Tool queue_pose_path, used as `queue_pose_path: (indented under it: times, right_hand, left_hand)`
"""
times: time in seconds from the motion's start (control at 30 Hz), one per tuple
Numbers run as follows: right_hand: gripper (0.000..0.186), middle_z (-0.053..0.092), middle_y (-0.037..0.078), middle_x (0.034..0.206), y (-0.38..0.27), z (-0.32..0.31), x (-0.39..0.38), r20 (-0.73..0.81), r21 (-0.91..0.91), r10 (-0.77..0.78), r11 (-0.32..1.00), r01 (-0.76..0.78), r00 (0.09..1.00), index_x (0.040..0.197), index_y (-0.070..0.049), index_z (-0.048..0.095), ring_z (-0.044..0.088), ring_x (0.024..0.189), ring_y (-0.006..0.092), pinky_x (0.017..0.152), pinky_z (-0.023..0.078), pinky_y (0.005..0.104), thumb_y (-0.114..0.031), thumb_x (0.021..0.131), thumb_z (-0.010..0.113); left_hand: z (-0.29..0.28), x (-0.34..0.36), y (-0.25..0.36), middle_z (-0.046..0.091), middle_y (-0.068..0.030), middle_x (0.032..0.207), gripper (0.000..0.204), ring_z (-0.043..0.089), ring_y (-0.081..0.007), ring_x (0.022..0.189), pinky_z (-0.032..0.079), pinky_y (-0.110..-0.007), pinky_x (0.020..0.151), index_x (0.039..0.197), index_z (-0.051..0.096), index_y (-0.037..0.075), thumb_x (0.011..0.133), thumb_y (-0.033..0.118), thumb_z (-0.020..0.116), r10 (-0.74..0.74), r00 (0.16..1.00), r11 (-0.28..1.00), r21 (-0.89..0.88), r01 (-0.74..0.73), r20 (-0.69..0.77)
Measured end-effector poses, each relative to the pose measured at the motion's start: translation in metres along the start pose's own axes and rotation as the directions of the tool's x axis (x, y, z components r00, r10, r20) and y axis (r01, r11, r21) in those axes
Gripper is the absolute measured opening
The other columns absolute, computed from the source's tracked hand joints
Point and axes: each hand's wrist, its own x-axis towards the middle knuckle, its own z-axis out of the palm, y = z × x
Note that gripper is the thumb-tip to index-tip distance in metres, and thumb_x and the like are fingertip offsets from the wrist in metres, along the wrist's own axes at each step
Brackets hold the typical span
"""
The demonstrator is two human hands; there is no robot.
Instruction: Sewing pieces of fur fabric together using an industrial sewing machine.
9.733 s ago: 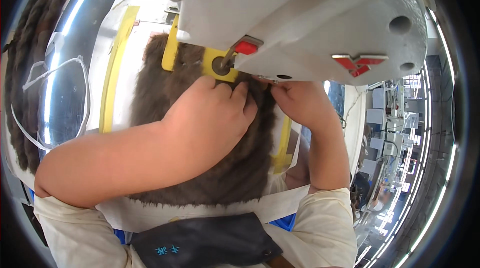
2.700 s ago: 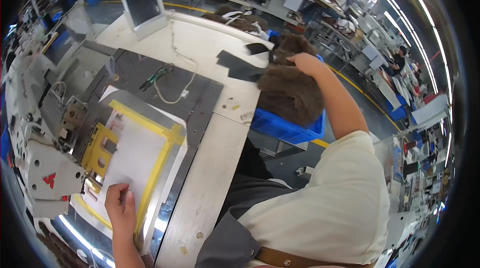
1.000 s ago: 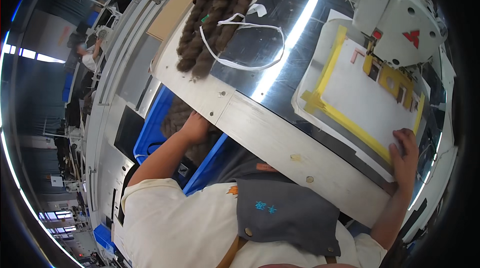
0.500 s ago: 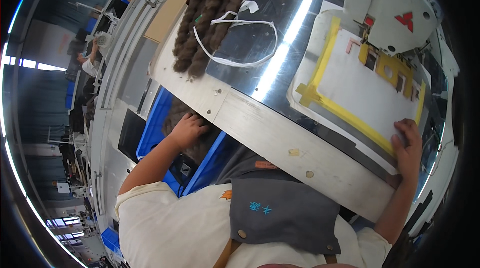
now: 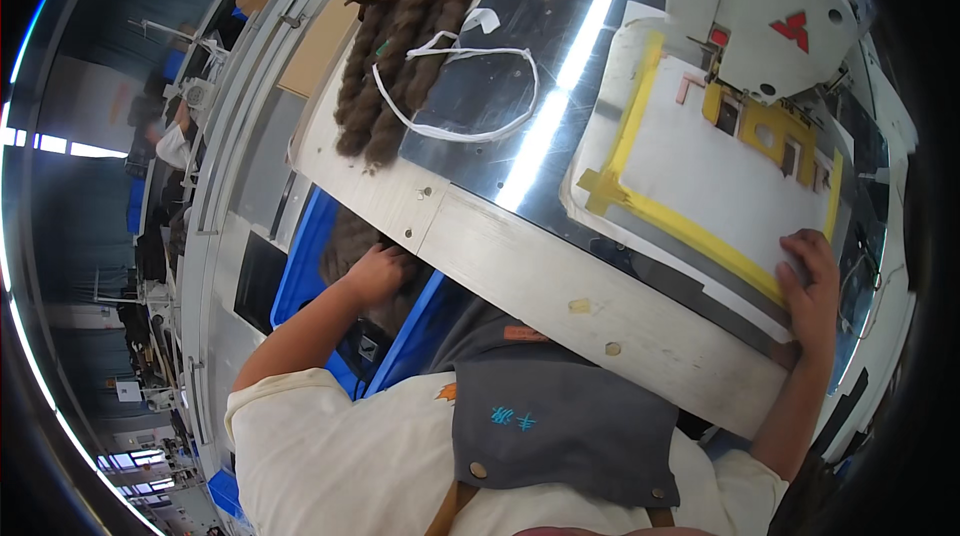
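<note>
My left hand (image 5: pixel 380 274) reaches down into a blue bin (image 5: pixel 290 281) by the table's front edge. It touches brown hair-like fibre (image 5: pixel 350 241) there; its fingertips are partly hidden, so I cannot tell whether they grip. At the right, my right hand (image 5: pixel 812 281) rests at the near right corner of a flat white template (image 5: pixel 700 146) edged with yellow tape, thumb and fingers apart. A yellow plate with cut-outs (image 5: pixel 765 131) lies on the template, below the white head of a sewing machine (image 5: pixel 785 26).
Twisted brown hair bundles (image 5: pixel 410 66) lie at the back left. Next to them a white cord loop (image 5: pixel 455 134) sits on a shiny metal plate (image 5: pixel 520 36). The table's front edge (image 5: pixel 520 251) runs before me. A cardboard piece (image 5: pixel 318 46) and a distant co-worker (image 5: pixel 175 144) are at left.
My left hand has sunk slightly lower into the bin, its fingers now less visible. My right hand stays at the template's corner. The whole view has shifted slightly.
</note>
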Motion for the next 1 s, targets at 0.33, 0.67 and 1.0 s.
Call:
queue_pose_path:
  times: [0.33,0.67,1.0]
  right_hand:
    - [0.030,0.061,0.015,0.112,-0.008,0.002,0.002,-0.020,0.043,0.007,0.999,-0.007,1.000,0.108,0.002,0.069,0.062,0.109,0.0306,0.099,0.046,0.0348,-0.008,0.080,0.071]
    - [0.029,0.062,0.014,0.111,-0.008,0.002,0.000,-0.038,0.044,0.040,0.998,-0.038,0.998,0.106,0.000,0.070,0.063,0.108,0.0317,0.097,0.047,0.0363,-0.006,0.078,0.072]
    - [0.027,0.063,0.014,0.107,-0.008,0.001,0.004,-0.047,0.074,-0.013,0.997,0.017,0.999,0.104,0.001,0.071,0.063,0.103,0.0310,0.094,0.048,0.0354,-0.007,0.078,0.074]
  left_hand:
    - [0.044,0.028,-0.009,0.061,-0.0179,0.142,0.050,0.051,-0.0345,0.138,0.036,-0.050,0.118,0.137,0.064,0.007,0.088,0.016,0.060,-0.132,0.989,0.988,-0.094,0.125,-0.071]
    - [0.017,0.031,-0.033,0.061,-0.0226,0.140,0.057,0.056,-0.0388,0.133,0.045,-0.045,0.112,0.139,0.060,0.004,0.087,0.022,0.073,-0.043,0.893,0.976,-0.173,0.134,0.447]
    - [-0.166,-0.014,-0.037,0.075,-0.0185,0.090,0.042,0.072,-0.0391,0.089,0.055,-0.046,0.077,0.098,0.078,0.005,0.069,0.033,0.089,-0.012,0.659,0.971,-0.148,0.186,0.752]
